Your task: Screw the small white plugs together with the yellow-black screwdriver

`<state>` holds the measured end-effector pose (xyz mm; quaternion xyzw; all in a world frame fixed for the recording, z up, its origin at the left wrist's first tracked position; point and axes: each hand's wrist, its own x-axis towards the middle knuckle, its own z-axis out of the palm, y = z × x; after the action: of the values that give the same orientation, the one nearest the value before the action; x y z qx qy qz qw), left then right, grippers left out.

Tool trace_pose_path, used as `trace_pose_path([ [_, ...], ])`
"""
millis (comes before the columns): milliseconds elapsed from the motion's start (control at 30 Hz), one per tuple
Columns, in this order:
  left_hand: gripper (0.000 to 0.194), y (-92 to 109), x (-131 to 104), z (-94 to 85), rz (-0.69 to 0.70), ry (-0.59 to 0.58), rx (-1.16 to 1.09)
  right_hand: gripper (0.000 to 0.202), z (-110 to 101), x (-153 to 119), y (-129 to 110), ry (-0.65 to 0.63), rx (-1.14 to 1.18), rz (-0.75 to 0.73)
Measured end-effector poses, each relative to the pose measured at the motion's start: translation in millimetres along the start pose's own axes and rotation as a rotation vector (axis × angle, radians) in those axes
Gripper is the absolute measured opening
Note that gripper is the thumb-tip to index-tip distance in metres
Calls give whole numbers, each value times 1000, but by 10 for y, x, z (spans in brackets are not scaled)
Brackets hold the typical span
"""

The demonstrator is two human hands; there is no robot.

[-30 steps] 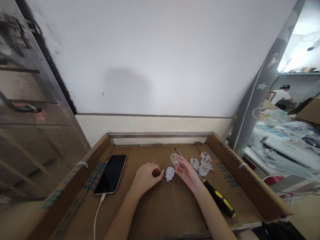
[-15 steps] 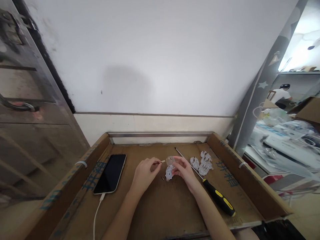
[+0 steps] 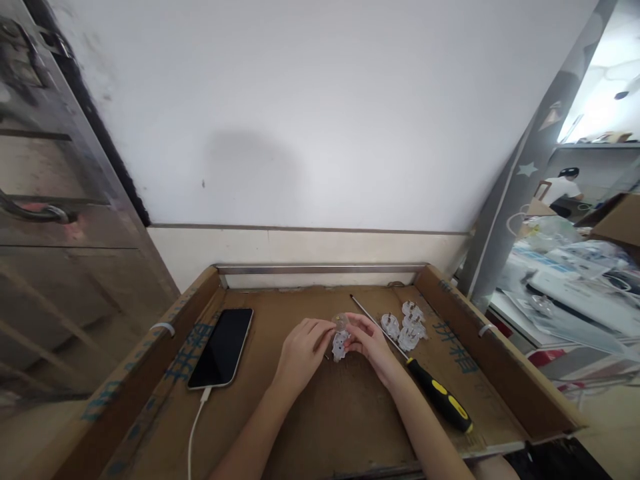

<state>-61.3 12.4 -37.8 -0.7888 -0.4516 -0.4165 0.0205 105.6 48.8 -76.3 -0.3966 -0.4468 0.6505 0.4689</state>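
Observation:
My right hand [image 3: 369,345] pinches a clear round plastic plug part [image 3: 341,323], held up above the cardboard. Right below it is another clear plastic plug piece [image 3: 339,347] with small holes, close to my right fingertips. My left hand [image 3: 306,348] is closed in a pinch at the round part's left edge, on a small brass metal piece that shows as a yellowish spot against the plastic; the fingers hide most of it. A tiny screw [image 3: 327,357] lies under the left fingers. Several clear plug pieces with metal pins [image 3: 411,331] lie to the right.
A screwdriver [image 3: 440,398] with a black and yellow handle lies right of my right forearm. On the left is a phone [image 3: 221,348] with a white cable [image 3: 194,427]. Raised cardboard walls [image 3: 493,353] edge the work surface. A person [image 3: 561,190] sits far right.
My left hand has moved right, bringing the brass piece from beside the round clear part up against it. My right hand keeps its hold, nearly still.

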Motion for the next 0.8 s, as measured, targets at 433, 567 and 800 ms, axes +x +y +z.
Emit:
trace_pose_path([
  [433,18,22,-17,54,-16,11,-12,28,6,-23,-22,-24,14,21],
  [567,18,35,-25,64,-25,-11,-52,29,9,-26,-33,-17,13,34],
  [800,18,68,-11,61,0,-20,-26,28,0,-31,-36,-9,19,48],
])
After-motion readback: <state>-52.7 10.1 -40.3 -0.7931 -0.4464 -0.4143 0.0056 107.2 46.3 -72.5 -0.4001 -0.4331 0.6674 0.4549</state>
